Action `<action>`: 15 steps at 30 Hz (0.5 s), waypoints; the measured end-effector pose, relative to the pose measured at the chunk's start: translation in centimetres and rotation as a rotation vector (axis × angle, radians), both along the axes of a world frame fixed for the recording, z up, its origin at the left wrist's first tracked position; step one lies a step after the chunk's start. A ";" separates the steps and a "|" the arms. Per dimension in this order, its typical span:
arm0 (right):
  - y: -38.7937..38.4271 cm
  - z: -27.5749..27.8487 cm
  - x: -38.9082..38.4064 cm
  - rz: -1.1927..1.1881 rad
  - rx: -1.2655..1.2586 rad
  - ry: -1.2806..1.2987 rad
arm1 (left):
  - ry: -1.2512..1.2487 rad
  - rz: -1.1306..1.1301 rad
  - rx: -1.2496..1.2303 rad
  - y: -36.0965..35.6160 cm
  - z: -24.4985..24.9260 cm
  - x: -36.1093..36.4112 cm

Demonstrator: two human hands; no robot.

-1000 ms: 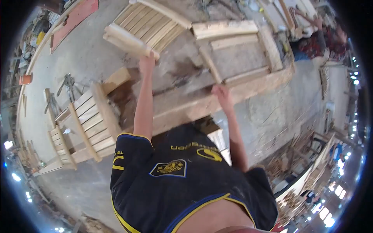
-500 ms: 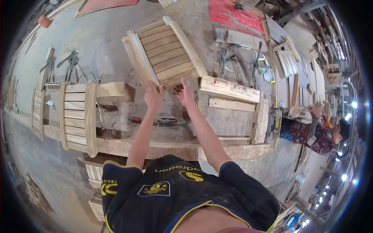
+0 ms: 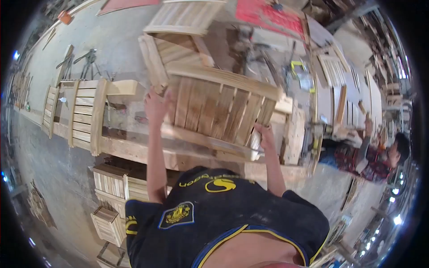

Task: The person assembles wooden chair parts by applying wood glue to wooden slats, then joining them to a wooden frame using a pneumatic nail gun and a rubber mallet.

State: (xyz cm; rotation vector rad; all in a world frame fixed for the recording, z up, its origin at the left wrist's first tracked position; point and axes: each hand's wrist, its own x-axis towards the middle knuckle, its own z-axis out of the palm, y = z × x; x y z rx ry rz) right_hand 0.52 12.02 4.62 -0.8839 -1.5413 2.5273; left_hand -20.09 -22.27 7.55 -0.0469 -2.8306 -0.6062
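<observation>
A slatted wooden panel (image 3: 213,107) with long side rails is tilted in front of me, above the workbench. My right hand (image 3: 267,136) grips its lower right corner, fingers curled over the edge. At the lower end of a wooden rail, beside the panel's left end, is my left hand (image 3: 157,106), slightly blurred, its fingers closed about the rail end. That rail belongs to a second slatted section (image 3: 178,50), which stands behind the first and is partly covered by it.
Another slatted panel (image 3: 185,17) lies beyond. On the left, slatted frames (image 3: 86,111) rest across the bench beam (image 3: 134,149). More wooden pieces (image 3: 109,183) are stacked below the bench. Tools lie near a yellow-edged object (image 3: 298,69). A person (image 3: 362,158) works at the right.
The slatted piece has opened out or turned, so a broad panel now faces me with another section behind. My right hand has moved right and nearer my body; my left has shifted left.
</observation>
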 end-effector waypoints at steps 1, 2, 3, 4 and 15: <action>2.0 -0.3 2.4 0.051 -0.024 -0.044 | -0.263 -0.113 0.474 0.6 -1.4 1.5; 4.1 -0.6 4.5 0.107 -0.046 -0.075 | -0.524 -0.199 0.952 0.9 -2.6 2.6; 4.8 -0.6 5.5 0.059 0.083 -0.239 | -0.912 -0.067 0.907 1.7 -2.8 2.5; 5.6 -1.0 5.6 0.035 0.223 -0.337 | -1.300 0.044 0.781 2.6 -3.0 2.4; 11.0 -7.2 14.6 0.237 1.419 -0.309 | -0.635 -0.420 0.453 17.5 -8.1 10.2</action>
